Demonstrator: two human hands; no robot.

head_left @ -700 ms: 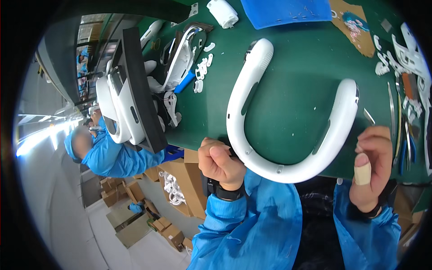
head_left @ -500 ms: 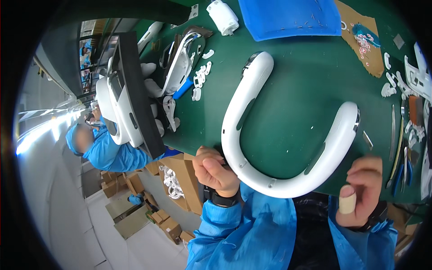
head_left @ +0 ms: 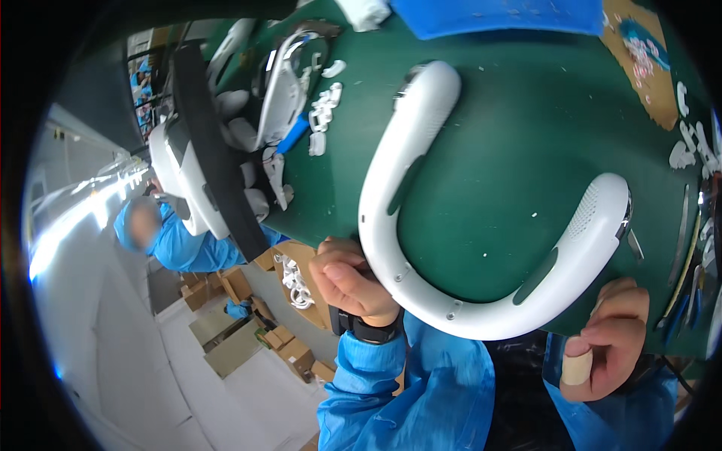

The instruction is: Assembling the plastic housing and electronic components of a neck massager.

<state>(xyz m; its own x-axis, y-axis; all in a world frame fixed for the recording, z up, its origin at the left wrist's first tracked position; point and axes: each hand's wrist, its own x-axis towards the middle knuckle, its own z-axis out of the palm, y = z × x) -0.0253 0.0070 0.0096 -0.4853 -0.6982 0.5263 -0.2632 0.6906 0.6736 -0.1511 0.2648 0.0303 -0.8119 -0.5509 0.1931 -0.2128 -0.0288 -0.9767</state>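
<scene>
A white U-shaped neckband device (head_left: 481,319) lies at the table's near edge, its two arms pointing away from me. It has dark oval inserts along its inner side, two small screw holes near the bend and a perforated patch on the right arm. My left hand (head_left: 353,282) is closed beside the bend's left side, close against it; whatever its fingers may hold is hidden. My right hand (head_left: 613,338), with a beige bandage on the thumb, is curled closed below the right arm of the device, apart from it, with nothing visible in it.
A blue tray (head_left: 496,22) stands at the far side of the green table (head_left: 504,150). White parts (head_left: 325,109) and a shell (head_left: 282,105) lie left, near a dark rack (head_left: 214,150). Tweezers (head_left: 683,233) and other tools lie right. Beyond the rack sits a person in blue (head_left: 184,244).
The whole view has shifted, and the tray sits higher in it. The device's right arm appears farther right, with its perforated patch now visible. Both hands stay closed near the same places.
</scene>
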